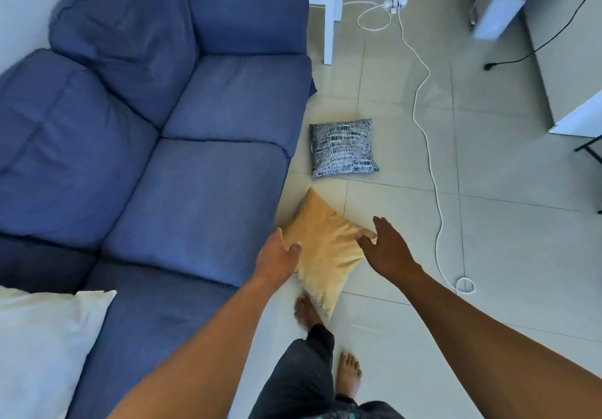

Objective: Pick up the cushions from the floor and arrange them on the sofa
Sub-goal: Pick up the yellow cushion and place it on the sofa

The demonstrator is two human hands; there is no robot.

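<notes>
White cushion point(42, 347) already on sofa point(195, 190). Left hand point(277, 259) and right hand point(384, 249), both spread, flank yellow cushion point(322, 249) by sofa front. Patterned cushion point(342, 148) untouched on floor point(488, 223).

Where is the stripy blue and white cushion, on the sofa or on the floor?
On the floor. The patterned cushion lies flat on the pale tiles beside the blue sofa, with neither hand touching it.

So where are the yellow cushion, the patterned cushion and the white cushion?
yellow cushion point(325, 249), head view, middle of its face between the two hands.
patterned cushion point(342, 148), head view, centre of its top face, on the floor.
white cushion point(42, 347), head view, its middle, on the sofa.
</notes>
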